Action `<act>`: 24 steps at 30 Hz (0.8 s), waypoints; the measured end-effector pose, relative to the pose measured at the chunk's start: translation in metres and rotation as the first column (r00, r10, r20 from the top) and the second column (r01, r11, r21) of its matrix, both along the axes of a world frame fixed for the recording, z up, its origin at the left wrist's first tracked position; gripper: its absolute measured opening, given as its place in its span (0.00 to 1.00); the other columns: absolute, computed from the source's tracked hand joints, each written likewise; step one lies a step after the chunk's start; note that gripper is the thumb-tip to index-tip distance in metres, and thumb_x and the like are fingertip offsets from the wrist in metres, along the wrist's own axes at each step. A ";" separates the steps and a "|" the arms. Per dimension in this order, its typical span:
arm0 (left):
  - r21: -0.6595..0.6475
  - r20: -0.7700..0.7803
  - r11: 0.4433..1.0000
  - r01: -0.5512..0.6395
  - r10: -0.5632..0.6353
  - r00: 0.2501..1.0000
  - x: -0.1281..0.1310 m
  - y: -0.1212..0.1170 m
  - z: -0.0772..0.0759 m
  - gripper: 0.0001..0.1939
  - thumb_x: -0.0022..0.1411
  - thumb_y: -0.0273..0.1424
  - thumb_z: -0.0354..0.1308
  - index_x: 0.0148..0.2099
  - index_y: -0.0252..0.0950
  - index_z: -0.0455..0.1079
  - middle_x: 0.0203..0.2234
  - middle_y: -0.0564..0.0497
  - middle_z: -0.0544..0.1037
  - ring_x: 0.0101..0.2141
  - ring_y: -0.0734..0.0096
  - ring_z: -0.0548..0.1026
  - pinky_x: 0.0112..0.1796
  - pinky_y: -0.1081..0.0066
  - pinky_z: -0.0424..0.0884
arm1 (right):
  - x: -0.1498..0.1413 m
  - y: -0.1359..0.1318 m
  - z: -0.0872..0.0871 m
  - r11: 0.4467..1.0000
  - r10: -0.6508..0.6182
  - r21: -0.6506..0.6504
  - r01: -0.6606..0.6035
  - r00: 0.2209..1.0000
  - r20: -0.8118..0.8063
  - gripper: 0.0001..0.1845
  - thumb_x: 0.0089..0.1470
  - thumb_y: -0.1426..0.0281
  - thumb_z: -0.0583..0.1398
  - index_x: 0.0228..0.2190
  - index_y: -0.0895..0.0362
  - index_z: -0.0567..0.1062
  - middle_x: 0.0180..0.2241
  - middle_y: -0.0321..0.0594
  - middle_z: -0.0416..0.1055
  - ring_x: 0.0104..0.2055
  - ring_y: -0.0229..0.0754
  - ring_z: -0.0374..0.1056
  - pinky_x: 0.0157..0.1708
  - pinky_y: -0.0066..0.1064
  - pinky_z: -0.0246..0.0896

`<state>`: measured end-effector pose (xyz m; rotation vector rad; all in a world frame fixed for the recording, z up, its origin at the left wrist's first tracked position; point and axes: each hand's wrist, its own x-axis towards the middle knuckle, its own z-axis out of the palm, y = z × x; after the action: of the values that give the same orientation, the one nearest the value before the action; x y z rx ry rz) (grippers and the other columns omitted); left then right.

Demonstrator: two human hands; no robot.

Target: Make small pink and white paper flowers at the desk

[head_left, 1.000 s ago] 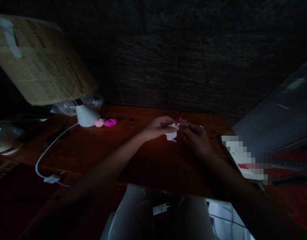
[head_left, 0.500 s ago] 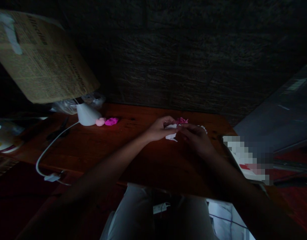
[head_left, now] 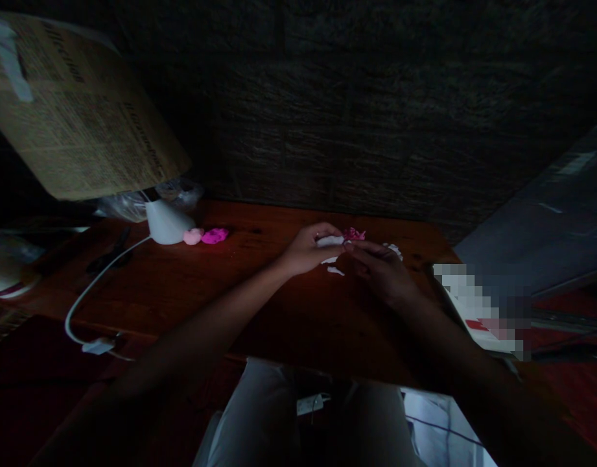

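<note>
My left hand is closed around a white lump of what looks like modelling clay. Thumb and fingertips of my right hand pinch together at the right end of that lump. Whatever lies between those fingertips is too small and dark to make out. Just behind the hands rests a pink ruffled piece. A thin white scrap lies on the table below the lump. Partly hidden behind my right hand is a white ruffled piece.
A lamp with a printed paper shade and white base stands left on the wooden table. Beside its base sit a pale pink lump and a magenta lump. A white cable hangs over the front edge. Dark scissors lie further left.
The white lump has shifted slightly up and left within my left hand. The white scrap beneath now shows apart from it. Both hands stay in nearly the same place.
</note>
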<state>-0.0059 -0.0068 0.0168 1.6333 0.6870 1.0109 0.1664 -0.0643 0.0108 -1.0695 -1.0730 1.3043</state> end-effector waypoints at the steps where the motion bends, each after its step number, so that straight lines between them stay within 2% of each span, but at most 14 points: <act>1: 0.006 -0.016 1.000 -0.003 0.003 1.000 0.001 -0.001 0.000 0.14 0.50 0.33 0.67 0.37 0.32 0.71 0.32 0.51 0.76 0.34 0.73 0.72 0.39 0.72 0.66 | -0.001 0.000 0.000 1.000 0.009 -0.006 -0.009 1.000 -0.008 0.19 0.39 0.57 0.73 0.32 0.54 0.83 0.21 0.30 0.65 0.22 0.31 0.50 0.21 0.26 0.41; 6: 0.087 -0.141 0.996 0.001 0.011 0.990 0.001 -0.002 0.002 0.10 0.53 0.30 0.63 0.37 0.32 0.71 0.31 0.51 0.76 0.33 0.73 0.72 0.37 0.72 0.67 | -0.005 0.000 0.002 0.996 0.071 -0.043 -0.073 0.996 -0.044 0.19 0.37 0.57 0.74 0.29 0.56 0.80 0.19 0.29 0.61 0.21 0.30 0.50 0.20 0.25 0.43; 8: 0.184 -0.202 0.982 -0.043 0.081 0.976 -0.004 0.003 0.001 0.08 0.53 0.29 0.62 0.37 0.32 0.71 0.31 0.51 0.76 0.32 0.73 0.71 0.36 0.72 0.66 | -0.006 -0.001 0.005 0.996 0.064 -0.051 -0.068 0.995 -0.074 0.19 0.35 0.57 0.74 0.27 0.56 0.79 0.19 0.28 0.60 0.21 0.30 0.50 0.20 0.25 0.45; 10: 0.300 -0.247 0.945 -0.134 0.213 0.945 -0.012 0.012 -0.001 0.07 0.52 0.28 0.61 0.36 0.33 0.72 0.31 0.52 0.76 0.32 0.73 0.71 0.37 0.72 0.65 | -0.005 -0.002 0.010 0.998 0.006 -0.056 -0.012 0.993 -0.120 0.20 0.34 0.57 0.74 0.27 0.55 0.78 0.22 0.30 0.65 0.22 0.30 0.50 0.21 0.25 0.46; 11: 0.317 -0.250 0.934 -0.164 0.250 0.935 -0.017 0.018 -0.003 0.07 0.52 0.27 0.60 0.36 0.33 0.72 0.30 0.52 0.76 0.32 0.73 0.71 0.37 0.72 0.65 | -0.004 -0.003 0.013 0.998 -0.023 -0.054 0.016 0.992 -0.125 0.20 0.33 0.58 0.75 0.27 0.55 0.79 0.24 0.31 0.67 0.22 0.29 0.49 0.20 0.25 0.44; 14: 0.230 -0.251 0.949 -0.214 0.270 0.929 -0.030 0.035 -0.008 0.09 0.53 0.28 0.59 0.38 0.32 0.72 0.29 0.52 0.76 0.29 0.75 0.71 0.34 0.73 0.66 | -0.002 -0.004 0.017 0.996 -0.043 -0.081 0.033 0.991 -0.124 0.18 0.34 0.61 0.74 0.28 0.54 0.79 0.29 0.33 0.73 0.22 0.29 0.49 0.19 0.25 0.43; 18: 0.135 -0.354 0.987 -0.082 0.125 0.927 -0.034 0.041 -0.014 0.11 0.52 0.29 0.61 0.39 0.31 0.73 0.28 0.52 0.76 0.28 0.75 0.72 0.33 0.74 0.67 | 0.001 -0.002 0.014 0.992 -0.038 -0.122 0.022 0.991 -0.131 0.14 0.34 0.64 0.73 0.27 0.53 0.80 0.29 0.34 0.74 0.23 0.30 0.53 0.22 0.25 0.49; 22: 0.231 -0.491 0.973 0.024 0.096 0.866 -0.033 0.038 -0.020 0.09 0.51 0.26 0.59 0.37 0.34 0.76 0.30 0.51 0.78 0.31 0.73 0.73 0.37 0.72 0.68 | 0.003 -0.001 0.011 0.994 -0.030 -0.106 0.016 0.990 -0.135 0.13 0.36 0.64 0.71 0.28 0.53 0.80 0.29 0.34 0.74 0.23 0.31 0.54 0.23 0.26 0.50; 24: 0.234 -0.465 0.971 0.055 0.062 0.883 -0.032 0.037 -0.021 0.09 0.52 0.26 0.59 0.38 0.34 0.76 0.32 0.50 0.79 0.34 0.72 0.74 0.39 0.71 0.69 | 0.003 -0.001 0.011 0.994 -0.038 -0.108 0.024 0.991 -0.129 0.13 0.36 0.64 0.71 0.28 0.53 0.80 0.29 0.34 0.74 0.23 0.31 0.54 0.23 0.26 0.50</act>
<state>-0.0380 0.0305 -0.0044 2.1278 0.9134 0.7180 0.1696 -0.0656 0.0222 -1.0594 -0.8940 1.3999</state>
